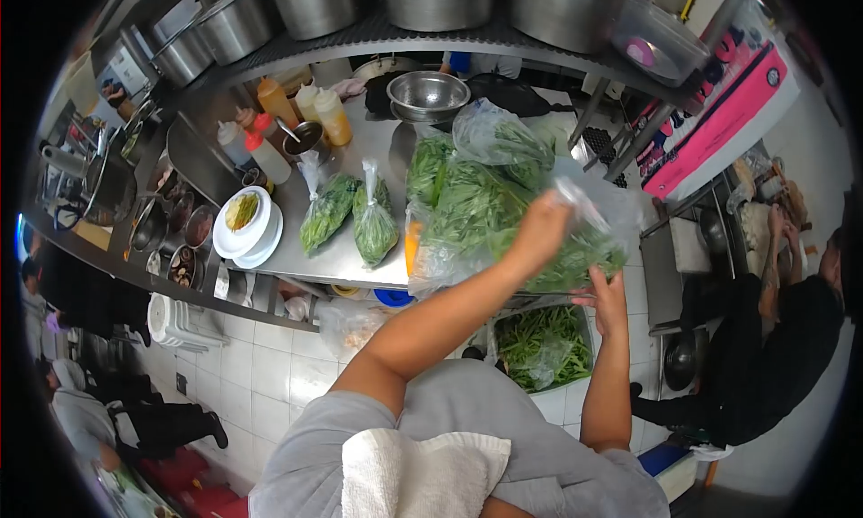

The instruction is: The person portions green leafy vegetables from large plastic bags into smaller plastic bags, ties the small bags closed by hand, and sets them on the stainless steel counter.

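My left hand [542, 233] is closed at the gathered top of a clear plastic bag of leafy greens [589, 253], slightly smeared by motion. Under the lower right of this bag, my right hand [604, 302] grips its bottom, thumb and fingers against the plastic. Just left of my hands lies a big heap of leafy greens [476, 203] in clear plastic on the steel counter. Farther left, two tied bags of greens, one leaning [331, 214] and one upright [374, 223], rest side by side. Below my hands, a white bin [544, 343] on the floor holds more long green leaves.
Squeeze bottles [333, 118] and a pot of dark sauce [306, 142] stand at the back left, near stacked white plates [247, 230]. Behind the heap is a metal colander [428, 95]. A shelf with steel pots [438, 4] hangs overhead. Another person [773, 338] works at the right.
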A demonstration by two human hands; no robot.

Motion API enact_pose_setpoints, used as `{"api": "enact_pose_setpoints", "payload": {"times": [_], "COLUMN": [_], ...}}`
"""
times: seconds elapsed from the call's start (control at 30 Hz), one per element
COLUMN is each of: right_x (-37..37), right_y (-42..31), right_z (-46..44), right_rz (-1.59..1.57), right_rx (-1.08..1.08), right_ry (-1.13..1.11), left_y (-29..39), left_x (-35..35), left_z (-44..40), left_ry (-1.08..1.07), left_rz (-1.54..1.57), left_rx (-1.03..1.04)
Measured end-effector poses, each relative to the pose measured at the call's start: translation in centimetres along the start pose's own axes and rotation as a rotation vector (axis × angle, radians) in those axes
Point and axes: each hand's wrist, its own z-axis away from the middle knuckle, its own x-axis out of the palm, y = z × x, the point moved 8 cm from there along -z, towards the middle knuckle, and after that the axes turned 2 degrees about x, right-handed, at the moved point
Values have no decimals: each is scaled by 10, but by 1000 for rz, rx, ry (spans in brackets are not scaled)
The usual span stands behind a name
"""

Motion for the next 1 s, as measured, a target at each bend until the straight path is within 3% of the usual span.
{"api": "enact_pose_setpoints", "payload": {"times": [0.1,0.13,0.2,0.23,0.3,0.33,0.4,0.43,0.47,0.53,0.6,0.67,0.7,0.77,0.8,0.87,0.9,0.97,1.0], "right_x": [-29,-31,-56,-52,-35,-30,11,31,33,40,52,53,49,55,57,83,87,112,115], "right_y": [21,27,25,16,-61,-75,-110,-121,-123,-91,-96,-72,-68,-48,-40,-44,-38,-9,-9], "right_z": [-16,-18,-19,-18,41,49,69,68,64,26,26,13,5,-11,-20,-18,-27,-24,-24], "right_rz": [-252,-247,-76,-75,390,389,786,821,825,944,995,985,987,1529,1530,1226,1227,1876,1877], "right_rx": [-125,-120,-180,-190,-915,-914,-1089,-1103,-1106,-576,-614,-250,-242,-444,-437,-729,-728,-1004,-1003], "right_ry": [125,120,409,398,650,640,455,296,293,-23,-53,-234,-229,-314,-312,-431,-430,-631,-631], "left_y": [-9,-15,-19,-19,-8,-2,0,16,32,37,48,53,54,57,55,58,56,49,48], "left_x": [20,17,11,8,7,7,9,13,16,16,16,18,20,26,27,40,43,51,53], "left_z": [-3,1,6,13,25,30,38,40,45,53,60,66,68,74,76,85,88,92,92], "left_ry": [-106,-97,-77,-65,-39,-23,-32,25,79,96,109,102,97,90,86,49,48,-24,-24], "left_rz": [-153,-152,-394,-424,-459,-488,-512,-595,-674,-716,-751,-808,-801,-866,-862,-969,-968,-870,-870], "left_rx": [74,73,145,64,70,66,-12,202,419,414,403,358,353,378,374,486,486,459,459]}}
